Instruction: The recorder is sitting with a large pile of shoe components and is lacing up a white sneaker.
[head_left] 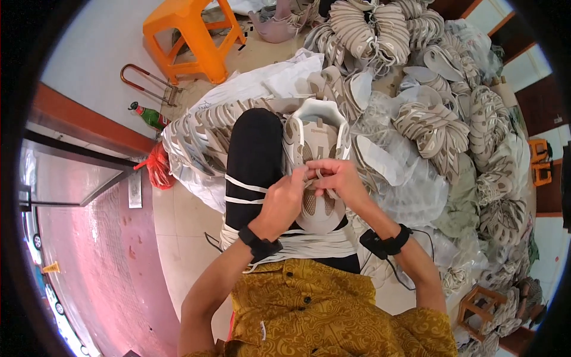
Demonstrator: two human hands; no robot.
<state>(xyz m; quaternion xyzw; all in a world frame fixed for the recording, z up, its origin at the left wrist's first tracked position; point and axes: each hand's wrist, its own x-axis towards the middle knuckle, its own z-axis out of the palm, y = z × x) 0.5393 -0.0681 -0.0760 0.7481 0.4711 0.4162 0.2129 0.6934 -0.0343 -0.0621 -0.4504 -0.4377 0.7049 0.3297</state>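
Note:
A beige and white shoe upper point(318, 219) lies over my right thigh, its toe toward me and its padded collar away from me. At its lacing area, my left hand point(283, 201) is closed in a pinch on a pale shoelace point(320, 175). My right hand point(343, 183) meets it from the other side, its thumb and fingers pinching the same lace. The fingers partly hide the eyelets. Across my lap lies a bundle of white laces point(297, 246), with a few strands looped over my left thigh.
To my left lie a row of stacked uppers point(202, 134), a green bottle point(148, 115) and a red plastic bag point(158, 166). An orange stool point(187, 35) stands beyond. Heaped uppers point(431, 128) and clear plastic wrapping point(410, 199) cover the floor at right. A black cable runs beside my right wrist.

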